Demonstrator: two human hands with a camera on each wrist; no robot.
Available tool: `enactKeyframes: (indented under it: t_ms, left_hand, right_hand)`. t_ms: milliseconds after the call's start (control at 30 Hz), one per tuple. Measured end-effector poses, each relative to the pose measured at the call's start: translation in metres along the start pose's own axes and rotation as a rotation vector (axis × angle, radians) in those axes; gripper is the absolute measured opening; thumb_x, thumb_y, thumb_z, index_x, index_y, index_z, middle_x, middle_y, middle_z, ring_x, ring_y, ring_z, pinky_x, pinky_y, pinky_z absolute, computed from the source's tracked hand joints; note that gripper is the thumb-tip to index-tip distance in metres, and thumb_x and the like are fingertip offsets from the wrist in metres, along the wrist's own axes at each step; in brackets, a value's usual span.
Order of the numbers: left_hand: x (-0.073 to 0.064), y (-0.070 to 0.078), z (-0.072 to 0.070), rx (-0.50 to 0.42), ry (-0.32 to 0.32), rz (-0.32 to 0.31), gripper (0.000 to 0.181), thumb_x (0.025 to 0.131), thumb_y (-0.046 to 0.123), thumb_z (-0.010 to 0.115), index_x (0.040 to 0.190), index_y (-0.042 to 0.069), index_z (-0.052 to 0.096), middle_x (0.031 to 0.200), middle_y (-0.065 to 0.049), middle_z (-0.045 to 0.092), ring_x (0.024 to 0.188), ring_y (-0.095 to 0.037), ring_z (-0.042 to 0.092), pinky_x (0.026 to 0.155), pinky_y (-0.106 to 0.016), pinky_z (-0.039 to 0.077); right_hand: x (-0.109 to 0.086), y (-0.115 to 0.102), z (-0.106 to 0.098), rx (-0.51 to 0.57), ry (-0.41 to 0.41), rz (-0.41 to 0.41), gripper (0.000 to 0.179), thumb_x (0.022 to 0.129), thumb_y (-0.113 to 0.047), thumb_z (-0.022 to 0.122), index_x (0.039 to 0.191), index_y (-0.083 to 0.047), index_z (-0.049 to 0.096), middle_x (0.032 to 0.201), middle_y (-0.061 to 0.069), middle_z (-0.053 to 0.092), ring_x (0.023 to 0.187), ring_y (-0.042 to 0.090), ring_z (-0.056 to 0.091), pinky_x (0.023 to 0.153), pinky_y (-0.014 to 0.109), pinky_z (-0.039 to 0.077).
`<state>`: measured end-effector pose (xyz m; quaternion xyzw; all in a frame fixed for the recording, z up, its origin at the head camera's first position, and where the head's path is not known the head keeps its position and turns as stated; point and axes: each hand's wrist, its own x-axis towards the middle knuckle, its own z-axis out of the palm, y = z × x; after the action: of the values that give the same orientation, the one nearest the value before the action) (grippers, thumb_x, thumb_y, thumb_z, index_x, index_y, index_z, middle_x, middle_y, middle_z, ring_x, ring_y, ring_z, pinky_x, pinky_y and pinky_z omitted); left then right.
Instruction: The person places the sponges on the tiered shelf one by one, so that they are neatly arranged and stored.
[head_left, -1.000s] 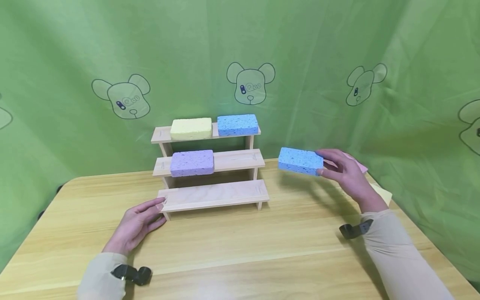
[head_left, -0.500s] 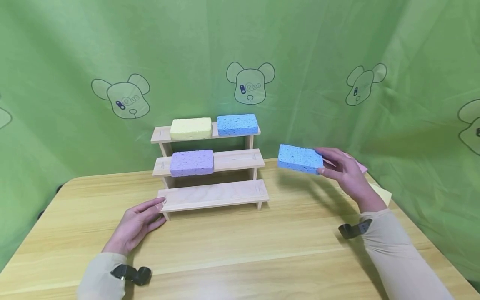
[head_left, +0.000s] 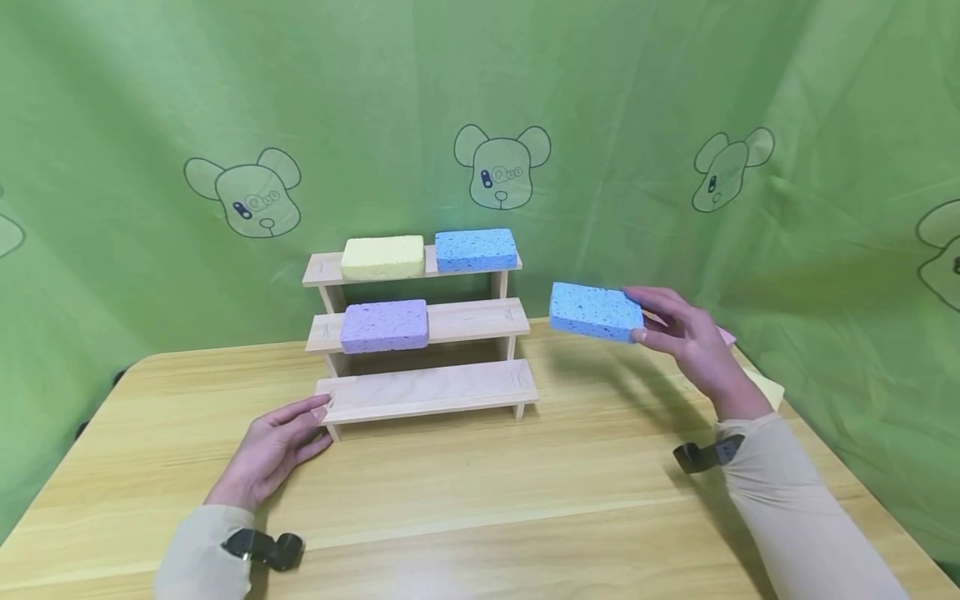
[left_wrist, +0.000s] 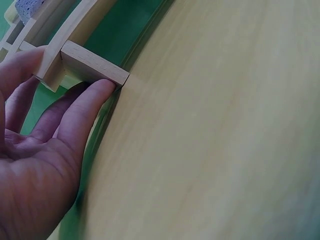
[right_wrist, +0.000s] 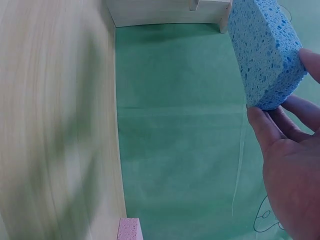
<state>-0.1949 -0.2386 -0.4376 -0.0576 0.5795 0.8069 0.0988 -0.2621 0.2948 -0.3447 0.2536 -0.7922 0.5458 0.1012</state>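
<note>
My right hand (head_left: 686, 342) holds a blue sponge (head_left: 595, 312) by its right end, thumb on the near side and fingers behind, raised above the table to the right of a three-step wooden stand (head_left: 431, 390). In the right wrist view the sponge (right_wrist: 265, 50) is tilted, with fingertips at its lower end. My left hand (head_left: 277, 450) grips the left end of the stand's lowest step; in the left wrist view its fingers meet the board edge and the leg (left_wrist: 95, 65). A purple sponge (head_left: 385, 326) lies on the middle step's left half.
On the top step sit a yellow sponge (head_left: 382, 257) and another blue sponge (head_left: 476, 249). Partly behind my right arm are a pink sponge (right_wrist: 130, 229) and a pale yellow one (head_left: 767, 388). A green curtain (head_left: 615, 100) hangs behind the wooden table (head_left: 480, 508).
My right hand has lifted the blue sponge a little and carried it slightly left toward the stand. The left hand and the stand stay where they were.
</note>
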Motion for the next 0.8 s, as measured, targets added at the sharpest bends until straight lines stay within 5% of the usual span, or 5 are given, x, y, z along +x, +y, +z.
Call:
enactKeyframes:
  t_ms: [567, 800]
  left_hand:
    - [0.000, 0.000, 0.001, 0.017, 0.001, -0.002, 0.021, 0.095, 0.006, 0.065, 0.115, 0.010, 0.070, 0.150, -0.022, 0.031, 0.109, -0.020, 0.063, 0.100, -0.040, 0.049]
    - [0.000, 0.000, 0.001, 0.013, 0.004, 0.001, 0.019, 0.095, 0.005, 0.064, 0.111, 0.011, 0.072, 0.139, -0.015, 0.046, 0.109, -0.021, 0.063, 0.100, -0.040, 0.050]
  right_hand:
    - [0.009, -0.006, 0.012, 0.070, -0.040, -0.049, 0.048, 0.091, 0.011, 0.060, 0.137, 0.013, 0.046, 0.138, 0.024, 0.043, 0.129, 0.020, 0.045, 0.107, 0.021, 0.039]
    - [0.017, -0.011, 0.020, 0.067, -0.054, -0.063, 0.049, 0.090, 0.009, 0.061, 0.137, 0.011, 0.048, 0.138, 0.022, 0.044, 0.128, 0.020, 0.045, 0.109, 0.023, 0.038]
